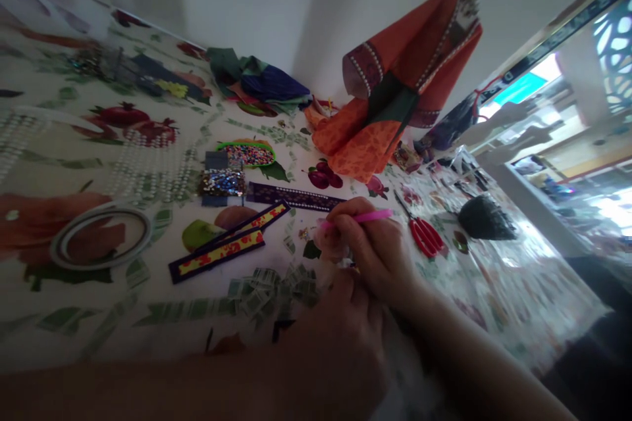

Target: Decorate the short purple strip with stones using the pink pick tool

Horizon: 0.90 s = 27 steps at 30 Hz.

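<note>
Near the middle of the view, my right hand (372, 247) is closed round a slim pink pen (375, 215), held between thumb and fingers. The pen's other end points left, at a small pale rounded piece (332, 243). My left hand (340, 335) is below, its fingers curled against that piece from the near side. Both hands are close together and partly cover it, so its kind is not clear. Just beyond them lies a dark purple strip trimmed with white beads (296, 198). Two yellow and red patterned strips (222, 256) lie crossed to the left.
Red-handled scissors (425, 237) lie to the right. Leftward are a roll of tape (101, 237), bead strings (153, 168), a sequin piece (222, 182) and a green-rimmed bead tray (251, 154). An orange and green garment (390, 102) stands at the back by the wall.
</note>
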### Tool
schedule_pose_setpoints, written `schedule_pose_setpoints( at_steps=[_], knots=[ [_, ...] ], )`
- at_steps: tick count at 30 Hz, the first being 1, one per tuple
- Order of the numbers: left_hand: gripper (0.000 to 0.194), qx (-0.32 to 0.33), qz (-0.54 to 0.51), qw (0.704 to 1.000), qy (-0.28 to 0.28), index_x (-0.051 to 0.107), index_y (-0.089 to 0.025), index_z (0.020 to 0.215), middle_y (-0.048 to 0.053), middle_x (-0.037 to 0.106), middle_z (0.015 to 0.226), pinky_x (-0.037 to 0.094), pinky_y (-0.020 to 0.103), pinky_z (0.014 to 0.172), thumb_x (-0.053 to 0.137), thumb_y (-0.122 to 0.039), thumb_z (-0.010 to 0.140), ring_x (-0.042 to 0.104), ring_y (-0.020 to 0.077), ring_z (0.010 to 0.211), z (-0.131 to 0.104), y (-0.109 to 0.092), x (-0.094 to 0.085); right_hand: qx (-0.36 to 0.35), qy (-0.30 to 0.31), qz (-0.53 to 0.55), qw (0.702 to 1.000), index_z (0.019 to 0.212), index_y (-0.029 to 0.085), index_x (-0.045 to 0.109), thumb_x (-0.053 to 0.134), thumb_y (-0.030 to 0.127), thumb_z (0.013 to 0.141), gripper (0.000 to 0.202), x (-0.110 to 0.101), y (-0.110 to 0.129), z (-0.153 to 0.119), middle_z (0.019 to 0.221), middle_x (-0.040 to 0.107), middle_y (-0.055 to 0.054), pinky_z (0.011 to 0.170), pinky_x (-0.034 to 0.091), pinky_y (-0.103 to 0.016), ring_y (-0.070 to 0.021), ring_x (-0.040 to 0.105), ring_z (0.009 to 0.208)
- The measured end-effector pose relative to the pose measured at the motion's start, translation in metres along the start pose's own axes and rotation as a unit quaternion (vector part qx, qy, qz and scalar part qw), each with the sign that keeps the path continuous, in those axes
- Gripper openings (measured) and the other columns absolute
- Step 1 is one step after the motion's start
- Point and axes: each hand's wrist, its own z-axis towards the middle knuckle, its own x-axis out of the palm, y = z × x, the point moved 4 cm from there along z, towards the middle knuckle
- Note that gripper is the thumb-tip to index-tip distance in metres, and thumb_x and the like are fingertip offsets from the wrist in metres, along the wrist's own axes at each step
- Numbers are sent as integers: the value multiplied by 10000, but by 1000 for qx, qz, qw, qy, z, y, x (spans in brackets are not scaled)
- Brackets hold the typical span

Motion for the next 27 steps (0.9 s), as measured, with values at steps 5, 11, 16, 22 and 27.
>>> schedule_pose_setpoints(
  at_steps=[5, 11, 16, 22, 27],
  knots=[
    [369, 2, 5, 1000, -27, 799, -101, 960, 175, 751, 940, 450, 479, 713, 707, -452, 894, 655, 338, 827, -1, -3, 2, -14, 6, -27, 1000, 972, 205, 672, 538, 280, 1063, 178, -1, 4, 1, 894, 731, -20, 626, 554, -234, -140, 678, 748],
    [365, 0, 5, 1000, -13, 795, -124, 932, 189, 754, 953, 455, 493, 726, 703, -476, 901, 658, 347, 855, 0, -1, 5, -13, 12, -23, 1000, 976, 211, 665, 547, 274, 1063, 159, 1, 4, 2, 849, 732, 0, 632, 551, -232, -129, 674, 708],
    [360, 3, 11, 999, -36, 789, -107, 933, 180, 754, 950, 463, 487, 736, 707, -455, 886, 659, 339, 841, -1, -1, 4, -10, 17, -2, 1000, 990, 212, 658, 552, 286, 1075, 155, 4, 0, 2, 817, 717, 20, 655, 537, -224, -111, 665, 690],
    [390, -4, 17, 999, -47, 797, -107, 923, 192, 755, 953, 461, 525, 778, 748, -486, 841, 663, 377, 875, -1, -3, 6, -4, 26, 12, 1000, 1007, 206, 646, 543, 270, 1077, 140, 5, 0, 2, 782, 712, 31, 627, 527, -204, -95, 658, 655],
    [380, -4, 9, 999, -38, 786, -90, 937, 195, 748, 948, 431, 488, 741, 698, -457, 893, 658, 347, 847, -1, -2, 6, -8, 19, 1, 1000, 1007, 209, 657, 547, 269, 1077, 143, 3, 1, 2, 817, 727, 24, 640, 532, -207, -102, 667, 681]
  ],
)
